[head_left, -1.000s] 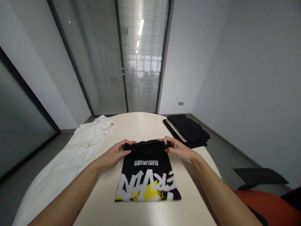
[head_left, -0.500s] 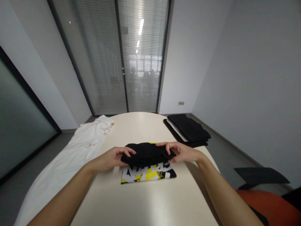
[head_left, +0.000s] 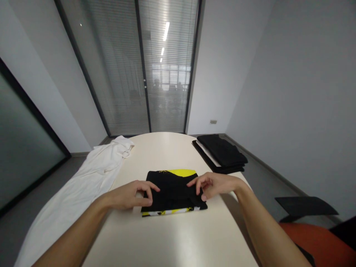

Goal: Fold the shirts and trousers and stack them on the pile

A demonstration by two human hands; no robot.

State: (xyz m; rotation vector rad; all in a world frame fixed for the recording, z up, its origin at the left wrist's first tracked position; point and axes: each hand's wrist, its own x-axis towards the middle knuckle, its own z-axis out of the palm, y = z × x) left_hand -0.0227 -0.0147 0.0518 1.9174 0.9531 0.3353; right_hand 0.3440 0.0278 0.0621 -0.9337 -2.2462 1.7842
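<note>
Black printed shirt now folded over on itself, both hands resting at its near corners.

A second ago the black shirt (head_left: 172, 190) lay stretched toward the person with its white and yellow print showing; the far end has since been brought over, so it is a compact rectangle on the desk (head_left: 167, 241), with only a thin strip of print at the near edge and a yellow patch at the far edge. Well to the left of the grip, a white garment (head_left: 83, 181) drapes over the desk edge. Beyond and to the right sits a stack of folded dark clothes (head_left: 222, 152), well apart. The left hand (head_left: 130, 195) pinches the shirt's near left corner, fingers curled onto the cloth. The right hand (head_left: 215, 184) rests loosely bent on the right edge, fingertips touching the fabric; whether it clamps anything cannot be told. Nothing lies between hands and shirt.
</note>
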